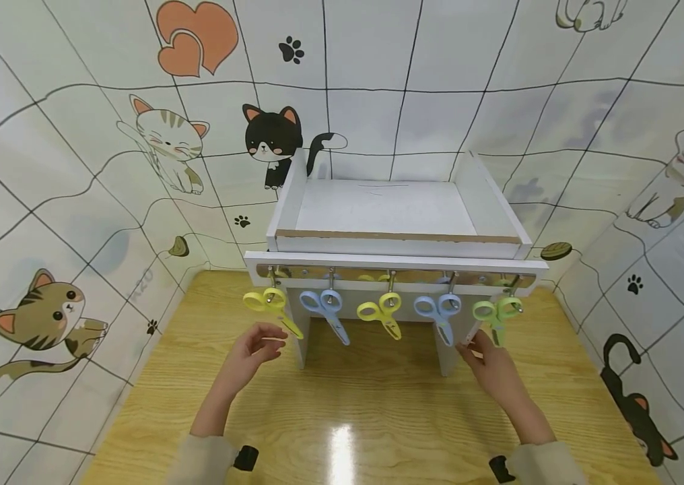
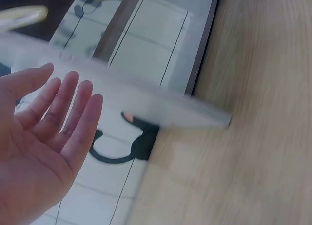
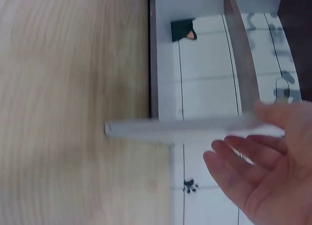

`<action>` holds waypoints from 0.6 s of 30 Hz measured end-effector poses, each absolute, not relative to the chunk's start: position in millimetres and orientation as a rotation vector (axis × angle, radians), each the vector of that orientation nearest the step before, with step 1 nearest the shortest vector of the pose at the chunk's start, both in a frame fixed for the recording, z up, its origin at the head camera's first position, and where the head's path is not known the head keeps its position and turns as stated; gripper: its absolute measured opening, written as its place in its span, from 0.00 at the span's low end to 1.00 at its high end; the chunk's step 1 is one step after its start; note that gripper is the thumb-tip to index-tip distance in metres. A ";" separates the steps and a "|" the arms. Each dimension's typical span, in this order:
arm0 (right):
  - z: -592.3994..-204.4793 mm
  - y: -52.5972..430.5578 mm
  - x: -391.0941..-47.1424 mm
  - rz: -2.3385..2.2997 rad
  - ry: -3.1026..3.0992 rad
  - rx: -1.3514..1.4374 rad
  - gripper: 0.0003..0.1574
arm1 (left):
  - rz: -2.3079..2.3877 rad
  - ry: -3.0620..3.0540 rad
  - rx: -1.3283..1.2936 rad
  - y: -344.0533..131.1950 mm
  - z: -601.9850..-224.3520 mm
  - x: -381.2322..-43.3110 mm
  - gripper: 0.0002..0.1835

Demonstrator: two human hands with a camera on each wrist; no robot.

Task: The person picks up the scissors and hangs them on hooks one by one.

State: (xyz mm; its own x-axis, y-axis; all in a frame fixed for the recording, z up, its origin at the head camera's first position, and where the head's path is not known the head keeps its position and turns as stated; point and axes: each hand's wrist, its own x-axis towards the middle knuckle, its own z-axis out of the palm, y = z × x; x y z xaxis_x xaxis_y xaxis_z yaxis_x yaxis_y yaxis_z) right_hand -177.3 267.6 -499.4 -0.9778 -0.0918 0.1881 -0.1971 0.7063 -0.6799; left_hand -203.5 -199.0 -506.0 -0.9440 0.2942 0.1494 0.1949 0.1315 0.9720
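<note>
A white shelf stand (image 1: 402, 263) carries several small scissors on hooks along its front rail. My left hand (image 1: 257, 350) is beside the stand's left leg, just below the left yellow scissors (image 1: 273, 311). In the left wrist view its palm shows, with the fingers extended and slightly bent beside the white side panel (image 2: 146, 96). My right hand (image 1: 490, 367) is at the right leg, under the green scissors (image 1: 497, 316). In the right wrist view, its thumb overlaps the edge of the white side panel (image 3: 180, 129), while loosely bent fingers lie on the panel's other side.
Between the outer pairs hang two blue scissors (image 1: 325, 313) (image 1: 441, 315) and a middle yellow pair (image 1: 383, 312). The stand's top forms a white tray (image 1: 378, 209) with raised sides. Under everything is a wood-grain table (image 1: 342, 411); cat-print sheeting (image 1: 366, 121) surrounds it.
</note>
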 end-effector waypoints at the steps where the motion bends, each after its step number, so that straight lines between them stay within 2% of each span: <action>1: -498.5 272.3 -178.5 1.152 -2.773 0.268 0.24 | 1.953 2.319 0.492 -203.2 -504.6 -206.4 0.16; 7: -485.9 305.1 -186.3 1.123 -2.853 0.328 0.27 | 1.912 2.417 0.430 -232.1 -491.2 -225.3 0.16; 11: -467.3 329.7 -194.6 1.072 -2.871 0.351 0.27 | 1.848 2.515 0.441 -250.6 -466.2 -238.7 0.18; 14: -442.3 348.0 -205.6 1.055 -2.897 0.339 0.33 | 1.694 2.663 0.482 -265.7 -432.7 -252.1 0.20; 18: -391.4 369.5 -223.3 0.985 -3.002 0.253 0.44 | 1.431 2.863 0.484 -280.4 -369.9 -268.7 0.26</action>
State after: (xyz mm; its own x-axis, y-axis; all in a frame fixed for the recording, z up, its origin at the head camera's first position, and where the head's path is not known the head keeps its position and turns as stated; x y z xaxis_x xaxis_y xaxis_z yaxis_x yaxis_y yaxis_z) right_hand -223.3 369.5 -391.4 -0.9869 -0.1598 0.0230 -0.1424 0.7941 -0.5908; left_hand -268.7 -280.4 -369.9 -0.9508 0.2217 0.2164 0.3062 0.5655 0.7658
